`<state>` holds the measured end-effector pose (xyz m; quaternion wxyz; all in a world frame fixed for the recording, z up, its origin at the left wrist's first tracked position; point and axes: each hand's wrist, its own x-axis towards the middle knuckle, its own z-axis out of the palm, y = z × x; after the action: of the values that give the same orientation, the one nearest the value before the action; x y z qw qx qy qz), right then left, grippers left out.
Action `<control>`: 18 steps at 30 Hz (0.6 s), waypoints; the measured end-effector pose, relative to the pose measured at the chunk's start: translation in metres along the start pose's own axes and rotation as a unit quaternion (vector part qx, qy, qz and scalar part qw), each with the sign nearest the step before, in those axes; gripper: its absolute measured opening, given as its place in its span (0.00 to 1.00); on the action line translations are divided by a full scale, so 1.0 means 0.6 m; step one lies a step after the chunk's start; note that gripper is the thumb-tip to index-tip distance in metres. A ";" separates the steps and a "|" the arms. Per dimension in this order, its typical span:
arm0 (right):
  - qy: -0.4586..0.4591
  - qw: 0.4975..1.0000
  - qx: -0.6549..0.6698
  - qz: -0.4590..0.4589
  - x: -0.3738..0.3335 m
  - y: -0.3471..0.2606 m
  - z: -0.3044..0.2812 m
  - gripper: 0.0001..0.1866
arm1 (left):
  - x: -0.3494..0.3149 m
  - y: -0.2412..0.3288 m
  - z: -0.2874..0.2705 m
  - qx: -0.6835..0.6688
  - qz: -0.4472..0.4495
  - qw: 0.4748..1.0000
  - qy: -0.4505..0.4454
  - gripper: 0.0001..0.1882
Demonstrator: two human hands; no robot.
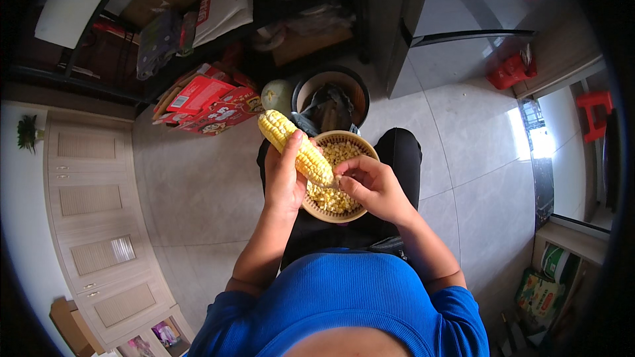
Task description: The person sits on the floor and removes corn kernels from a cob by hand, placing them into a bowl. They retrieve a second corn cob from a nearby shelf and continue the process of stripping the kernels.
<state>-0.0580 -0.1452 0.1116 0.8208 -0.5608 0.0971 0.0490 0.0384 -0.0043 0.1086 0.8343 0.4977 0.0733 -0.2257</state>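
My left hand (283, 182) is wrapped around a yellow corn cob (305, 157), which tilts from upper left to lower right. Most of the cob still carries rows of kernels. At its lower end, the fingers of my right hand (376, 190) are pinched together, with a small pale kernel showing at the tips. Both hands are over a tan plastic basket (321, 213) between my knees. Loose corn kernels (334, 201) cover the part of its bottom that I can see; my hands and the cob hide the rest.
Just beyond the basket stands a round bin (360, 86) with a dark bag in it. Beside that are a pale green melon (276, 96) and a red carton (221, 107). A dark shelf rack stands behind, a grey fridge (473, 0) at far right, wooden cabinets (92, 198) at left.
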 end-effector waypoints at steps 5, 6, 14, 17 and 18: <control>0.000 0.996 -0.091 -0.005 0.004 0.003 0.000 0.07 | 0.005 -0.005 -0.012 -0.013 -0.017 1.000 0.017 0.15; 0.004 0.993 -0.117 -0.010 0.006 0.013 -0.003 0.07 | 0.011 -0.009 -0.027 -0.024 -0.033 0.999 0.017 0.15; -0.001 0.972 -0.236 0.018 0.025 0.135 -0.035 0.10 | 0.012 0.015 -0.063 -0.147 -0.076 0.985 0.040 0.13; -0.055 0.890 -0.445 -0.084 0.027 0.163 -0.036 0.14 | 0.016 0.010 -0.085 -0.150 -0.071 0.985 0.052 0.13; -0.032 0.868 -0.478 -0.127 0.027 0.170 -0.033 0.13 | 0.016 0.010 -0.090 -0.152 -0.072 0.984 0.055 0.13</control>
<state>-0.0636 -0.1269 0.0081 0.4539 -0.8903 -0.0365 0.0024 0.0551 0.0420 0.0830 0.8767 0.3699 0.1881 -0.2432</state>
